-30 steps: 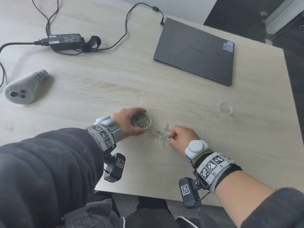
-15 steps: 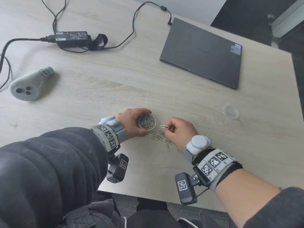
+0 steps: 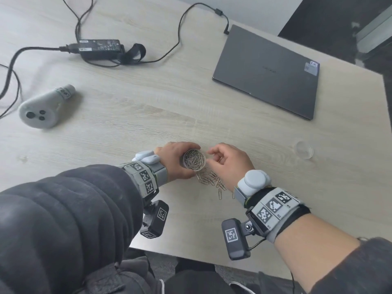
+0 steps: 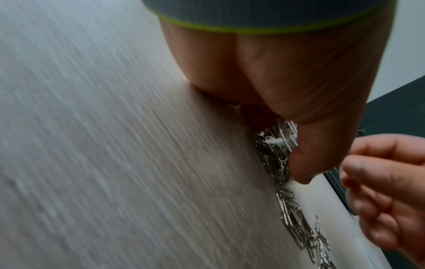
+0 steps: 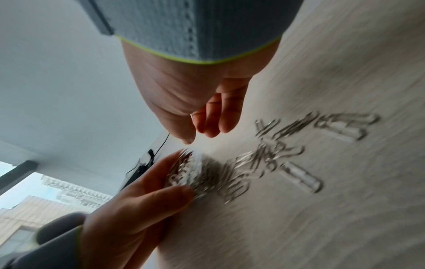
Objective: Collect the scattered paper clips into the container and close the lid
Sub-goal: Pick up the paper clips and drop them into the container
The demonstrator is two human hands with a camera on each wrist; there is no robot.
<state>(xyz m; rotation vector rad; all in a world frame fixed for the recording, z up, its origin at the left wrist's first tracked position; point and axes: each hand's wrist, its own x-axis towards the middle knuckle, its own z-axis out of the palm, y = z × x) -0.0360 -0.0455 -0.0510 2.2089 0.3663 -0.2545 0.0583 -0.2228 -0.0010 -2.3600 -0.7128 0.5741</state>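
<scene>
My left hand [image 3: 176, 164] grips a small clear round container [image 3: 194, 161] standing on the wooden table [image 3: 148, 115], thumb and fingers curled round its wall. It is heaped with silver paper clips. My right hand [image 3: 212, 154] hovers just right of the container's rim, fingers loosely curled, and I see no clip between them. In the right wrist view its thumb and fingertips [image 5: 211, 127] hang apart above the container [image 5: 190, 172]. Several loose paper clips [image 3: 209, 179] lie scattered below the right palm. The clear round lid [image 3: 304, 150] lies apart at the right.
A shut grey laptop [image 3: 265, 71] lies at the back right. A black power adapter [image 3: 99, 47] with cables sits at the back left, and a white controller [image 3: 42, 109] lies at the left. The table's front edge runs just behind my wrists.
My right hand pinched a clip from the pile, carried it left to the container, and now shows none. My left hand stayed round the container.
</scene>
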